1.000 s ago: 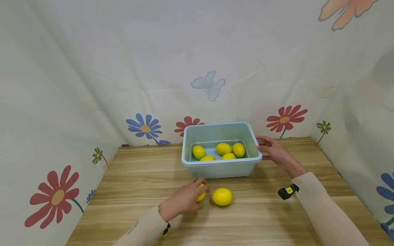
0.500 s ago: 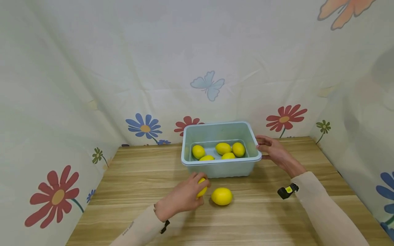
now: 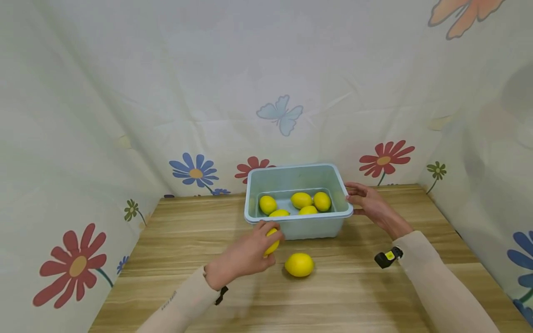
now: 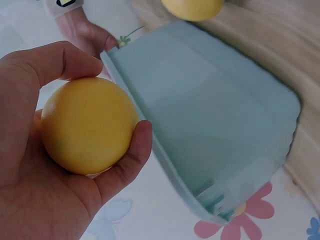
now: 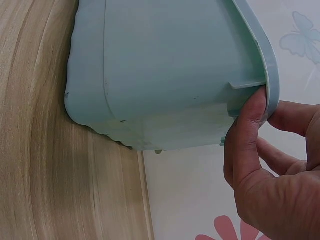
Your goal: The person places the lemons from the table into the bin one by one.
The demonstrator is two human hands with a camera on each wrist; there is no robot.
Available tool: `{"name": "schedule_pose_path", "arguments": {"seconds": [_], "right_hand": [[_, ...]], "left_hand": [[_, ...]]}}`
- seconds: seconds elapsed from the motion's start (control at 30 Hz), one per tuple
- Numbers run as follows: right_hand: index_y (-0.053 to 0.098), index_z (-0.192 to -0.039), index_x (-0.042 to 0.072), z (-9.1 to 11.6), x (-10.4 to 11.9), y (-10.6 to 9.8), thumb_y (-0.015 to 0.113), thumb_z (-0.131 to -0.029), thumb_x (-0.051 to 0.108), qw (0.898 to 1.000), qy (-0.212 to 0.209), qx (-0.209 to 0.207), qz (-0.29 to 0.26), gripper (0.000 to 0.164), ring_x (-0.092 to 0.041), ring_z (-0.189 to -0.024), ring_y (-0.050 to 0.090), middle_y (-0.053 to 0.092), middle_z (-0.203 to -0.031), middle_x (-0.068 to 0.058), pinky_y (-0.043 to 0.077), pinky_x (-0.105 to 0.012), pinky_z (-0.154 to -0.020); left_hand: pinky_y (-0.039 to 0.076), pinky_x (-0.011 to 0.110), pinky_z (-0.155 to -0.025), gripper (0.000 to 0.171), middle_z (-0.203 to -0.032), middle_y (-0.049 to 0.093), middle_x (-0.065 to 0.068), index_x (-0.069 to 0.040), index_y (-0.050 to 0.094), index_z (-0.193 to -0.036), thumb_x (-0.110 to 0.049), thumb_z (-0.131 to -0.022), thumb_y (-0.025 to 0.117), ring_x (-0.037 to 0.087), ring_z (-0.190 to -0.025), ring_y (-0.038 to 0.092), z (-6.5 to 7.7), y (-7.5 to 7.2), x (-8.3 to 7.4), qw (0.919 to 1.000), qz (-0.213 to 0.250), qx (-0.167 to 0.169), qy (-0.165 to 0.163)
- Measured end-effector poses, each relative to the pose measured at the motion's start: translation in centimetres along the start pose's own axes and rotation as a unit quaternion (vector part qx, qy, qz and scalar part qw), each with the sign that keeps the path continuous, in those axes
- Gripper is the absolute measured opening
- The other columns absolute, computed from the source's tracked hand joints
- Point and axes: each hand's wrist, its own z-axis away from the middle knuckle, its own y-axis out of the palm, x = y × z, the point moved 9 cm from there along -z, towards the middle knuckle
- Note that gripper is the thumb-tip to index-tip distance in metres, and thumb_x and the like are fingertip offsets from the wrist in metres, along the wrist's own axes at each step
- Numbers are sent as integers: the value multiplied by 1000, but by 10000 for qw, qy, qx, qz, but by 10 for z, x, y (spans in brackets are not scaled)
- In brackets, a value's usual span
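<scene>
My left hand (image 3: 243,253) grips a yellow lemon (image 3: 272,242) in front of the light blue plastic bin (image 3: 306,228). Fingers and thumb curl round this lemon (image 4: 90,125) in the left wrist view, and the bin's front wall (image 4: 200,110) lies beyond it. At the bin's right end my right hand (image 3: 374,208) pinches the rim. Seen from the right wrist, the right hand (image 5: 275,170) has fingers on both sides of the bin's rim (image 5: 270,65). Several lemons (image 3: 301,200) lie inside the bin, two partly hidden by its front rim.
One more lemon (image 3: 299,265) lies on the wood-grain table (image 3: 187,231), in front of the bin and right of the left hand. A pale cloth backdrop (image 3: 225,92) with printed flowers and butterflies encloses the table behind and at both sides.
My left hand has lifted the lemon from the table and moved it up and forward toward the bin's front rim. The right hand stays on the bin; the loose lemon has not moved.
</scene>
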Motion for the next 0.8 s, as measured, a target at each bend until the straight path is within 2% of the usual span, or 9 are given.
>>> {"name": "schedule_pose_path", "arguments": {"seconds": [0.13,0.5,0.8], "right_hand": [[27,-147,20,0,-1,0,54,-94,21,10000,-19,16,-30,59,-37,-123,42,35,-143,-18,55,-34,-87],[26,-147,20,2,2,1,53,-94,20,10000,19,46,-19,59,-37,-124,41,35,-144,-17,54,-37,-90],[27,-147,19,1,2,1,53,-94,18,10000,-12,60,-49,58,-38,-125,41,35,-144,-17,54,-38,-90]], "left_hand": [[53,26,-86,36,-127,46,-1,-24,56,-115,-20,-81,67,18,-113,45,-4,-12,2,9999,9,-133,-20],[53,24,-85,35,-123,49,-3,-24,56,-113,-19,-80,64,15,-111,46,-17,-36,11,9989,-99,-461,-16],[52,26,-89,35,-124,50,-2,-23,56,-115,-21,-80,64,15,-112,46,-33,-44,23,9990,47,-406,-171]]}}
